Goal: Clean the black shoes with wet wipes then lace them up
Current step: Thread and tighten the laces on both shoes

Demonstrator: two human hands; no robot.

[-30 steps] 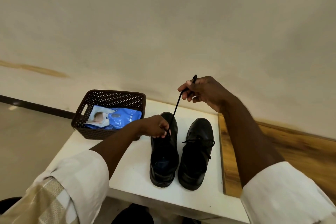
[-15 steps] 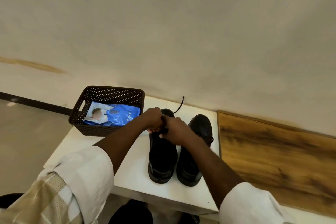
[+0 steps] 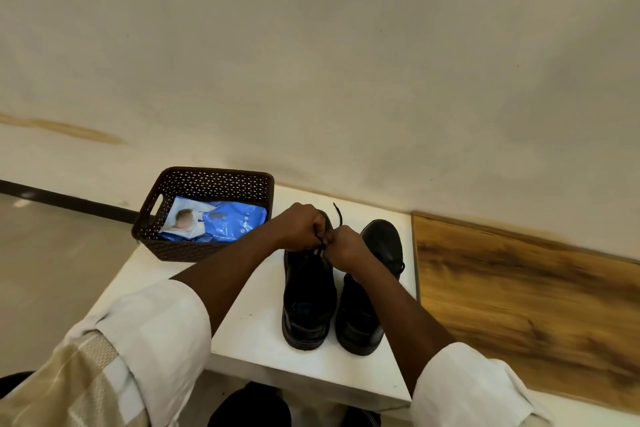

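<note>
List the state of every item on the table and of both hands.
left hand: pinching the lace
right hand: pinching the lace
lace: free end sticking up
left shoe: upright, being laced
right shoe: upright, untouched
basket: holds the wipes pack
wipes pack: lying flat

wall (image 3: 346, 62): plain off-white plaster filling the upper two thirds of the frame, with a brownish smear at mid left and a dark skirting strip (image 3: 69, 199) along its foot at left. floor (image 3: 52, 281): smooth pale beige, lower left, with a small bright glint of light near the skirting. furniture: white table (image 3: 252, 329) at lower centre set against the wall, and a wood-grain panel (image 3: 519, 305) adjoining it at right.
</note>
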